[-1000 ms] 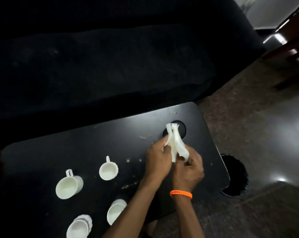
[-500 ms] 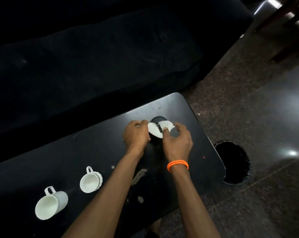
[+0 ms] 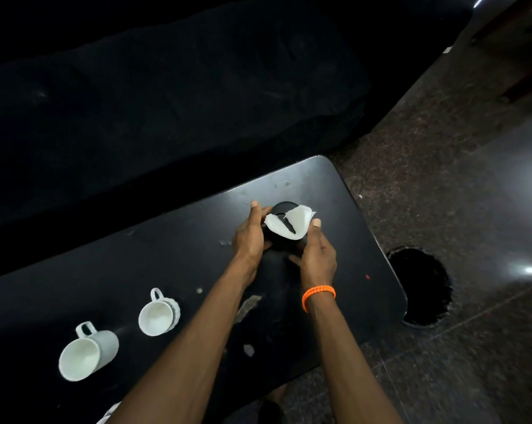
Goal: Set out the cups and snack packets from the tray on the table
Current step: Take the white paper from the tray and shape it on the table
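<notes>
Two white cups stand on the black table (image 3: 167,255): a tall mug (image 3: 86,351) at the near left and a smaller ribbed cup (image 3: 158,313) to its right, both with handles pointing away from me. At the table's far right my left hand (image 3: 249,237) and my right hand (image 3: 315,255) wrap around a black round holder (image 3: 281,209). A folded white paper napkin (image 3: 289,224) sits curled in its top, my fingertips touching its edges. No tray or snack packets are visible.
A dark sofa (image 3: 167,102) runs along the far side of the table. Crumbs and smears (image 3: 248,304) mark the tabletop near my arms. A round black mat-like patch (image 3: 420,286) lies on the stone floor right of the table.
The napkin, held upright between my hands a second ago, now sits bent into the black holder. Both hands moved down around the holder. The view shifted, and two nearer cups left the frame.
</notes>
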`<act>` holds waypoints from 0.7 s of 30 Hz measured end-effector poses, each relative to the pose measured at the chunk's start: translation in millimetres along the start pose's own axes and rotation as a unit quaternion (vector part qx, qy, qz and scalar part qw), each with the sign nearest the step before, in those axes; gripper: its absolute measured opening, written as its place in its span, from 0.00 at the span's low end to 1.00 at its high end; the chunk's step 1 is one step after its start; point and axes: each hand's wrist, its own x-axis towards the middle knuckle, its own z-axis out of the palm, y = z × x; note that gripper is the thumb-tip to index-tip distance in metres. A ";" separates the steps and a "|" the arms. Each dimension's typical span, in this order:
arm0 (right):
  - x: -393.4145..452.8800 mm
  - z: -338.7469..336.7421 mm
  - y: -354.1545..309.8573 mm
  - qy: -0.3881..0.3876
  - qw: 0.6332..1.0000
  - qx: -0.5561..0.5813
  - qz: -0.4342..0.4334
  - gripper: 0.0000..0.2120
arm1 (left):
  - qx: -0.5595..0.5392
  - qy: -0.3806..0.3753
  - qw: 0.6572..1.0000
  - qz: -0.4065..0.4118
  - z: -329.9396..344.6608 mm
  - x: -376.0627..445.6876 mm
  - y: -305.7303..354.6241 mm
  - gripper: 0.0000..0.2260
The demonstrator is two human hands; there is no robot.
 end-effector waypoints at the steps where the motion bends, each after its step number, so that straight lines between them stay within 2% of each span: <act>1: -1.6 -0.4 2.9 0.003 1.000 0.001 -0.004 0.17 | 0.004 0.001 1.000 0.004 -2.7 -2.2 -2.3 0.24; 3: -8.7 -0.2 9.2 0.010 1.000 0.000 -0.015 0.17 | 0.011 0.010 1.000 0.021 -7.2 -10.7 -8.4 0.25; 8: -38.6 2.7 34.2 0.014 1.000 0.003 -0.019 0.19 | 0.065 0.087 0.992 0.059 -23.3 -44.9 -30.3 0.22; 12: -68.7 -0.9 60.4 0.028 1.000 0.006 0.000 0.23 | 0.080 0.123 0.988 0.045 -45.8 -67.1 -49.0 0.22; 21: -127.7 -2.5 97.7 0.013 1.000 -0.016 0.012 0.19 | 0.046 0.149 0.988 0.007 -85.5 -104.1 -91.7 0.20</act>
